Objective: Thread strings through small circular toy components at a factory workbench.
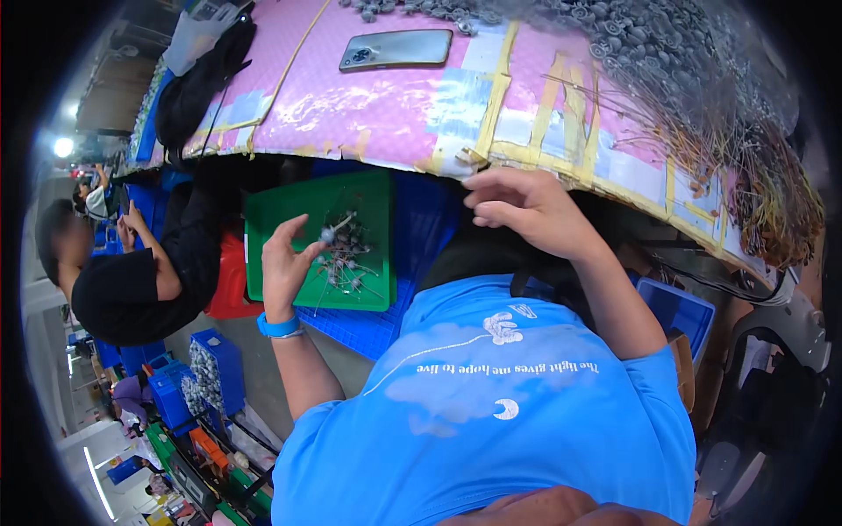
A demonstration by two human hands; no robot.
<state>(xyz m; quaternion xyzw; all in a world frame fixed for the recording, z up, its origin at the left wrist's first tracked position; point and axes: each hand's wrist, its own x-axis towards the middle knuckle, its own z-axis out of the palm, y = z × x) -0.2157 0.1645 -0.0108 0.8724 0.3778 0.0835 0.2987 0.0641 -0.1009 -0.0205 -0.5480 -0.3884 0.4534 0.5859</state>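
My left hand [285, 266], with a blue band at the wrist, is over the left side of a green tray [373, 195]. Its thumb and fingers are spread apart. Just beyond the thumb tip is a small round grey part [328, 235] with a pale stem; whether it touches the thumb I cannot tell. Several similar grey parts with thin wires [349, 259] lie in the tray. At the table's front edge, my right hand [519, 203] has its fingers bent, with a gap between thumb and forefinger and nothing visible between them.
The table [307, 105] has a pink, taped cover and carries a phone [396, 50]. Grey parts [653, 44] are heaped at the far right, beside bundles of thin wires [772, 202]. A blue crate [425, 219] adjoins the tray. Another person [132, 280] sits at left.
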